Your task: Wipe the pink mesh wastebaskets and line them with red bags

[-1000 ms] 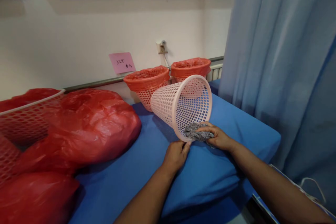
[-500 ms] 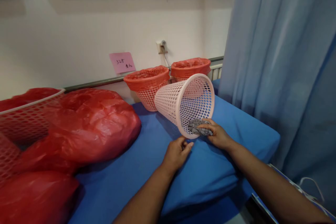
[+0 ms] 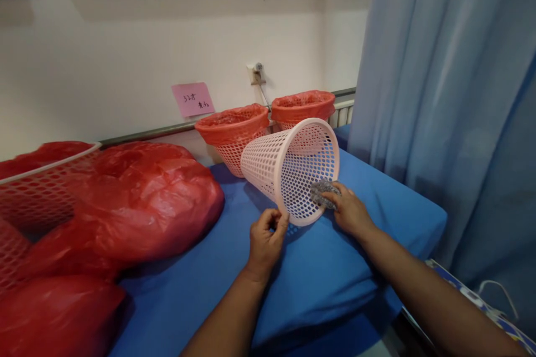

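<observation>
A pale pink perforated wastebasket (image 3: 262, 164) lies on its side on a blue sheet, its mouth facing me and to the right. My left hand (image 3: 268, 237) is closed, with thumb and fingers pinched at the lower left of the basket's rim. A crumpled grey cloth (image 3: 322, 194) is in my right hand (image 3: 352, 211), pressed against the inside of the rim at the lower right. Part of the cloth is hidden under my fingers.
Behind it stand two baskets lined with red bags, one nearer the middle (image 3: 234, 148) and one to the right (image 3: 304, 101). Red plastic bags (image 3: 167, 201) and another basket (image 3: 50, 173) fill the left side. A blue curtain (image 3: 419, 95) hangs at right.
The cloth has moved right and slightly up along the rim with my right hand. My left hand has shifted left and up onto the rim. The basket has turned slightly.
</observation>
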Tool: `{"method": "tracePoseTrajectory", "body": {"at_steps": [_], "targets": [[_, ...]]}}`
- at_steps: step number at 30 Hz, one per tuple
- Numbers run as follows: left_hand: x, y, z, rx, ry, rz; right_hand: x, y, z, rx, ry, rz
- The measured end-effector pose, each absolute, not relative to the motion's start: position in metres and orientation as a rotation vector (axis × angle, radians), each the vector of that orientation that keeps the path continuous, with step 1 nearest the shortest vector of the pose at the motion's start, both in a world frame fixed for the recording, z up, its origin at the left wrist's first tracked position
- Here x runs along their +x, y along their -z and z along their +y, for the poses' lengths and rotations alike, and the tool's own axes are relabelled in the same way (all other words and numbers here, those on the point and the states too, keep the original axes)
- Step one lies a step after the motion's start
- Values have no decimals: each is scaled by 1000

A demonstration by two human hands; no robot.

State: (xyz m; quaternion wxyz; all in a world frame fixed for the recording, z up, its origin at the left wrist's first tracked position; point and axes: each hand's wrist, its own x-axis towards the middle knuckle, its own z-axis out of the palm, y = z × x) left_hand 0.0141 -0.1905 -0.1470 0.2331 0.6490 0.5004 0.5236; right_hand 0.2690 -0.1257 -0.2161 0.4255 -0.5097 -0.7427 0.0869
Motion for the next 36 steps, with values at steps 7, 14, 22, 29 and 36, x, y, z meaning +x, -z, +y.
{"method": "tracePoseTrajectory", "body": {"at_steps": [7,14,22,29,36], "targets": [[21,171,-181,1870,-926,1321,259,215,-132,-845,-628,-1985],[17,161,-182,1829,-1168,1375,274,217,-119,-1269,-187,-1745],[19,158,-185,1795,-1141,1327,255,209,-136,-881,-751,-1919],[15,154,-187,1821,-1223,1372,264,212,-129,-1172,-444,-1743],[13,152,-186,1782,-1352,1422,259,209,-135,-1202,-400,-1804]]}}
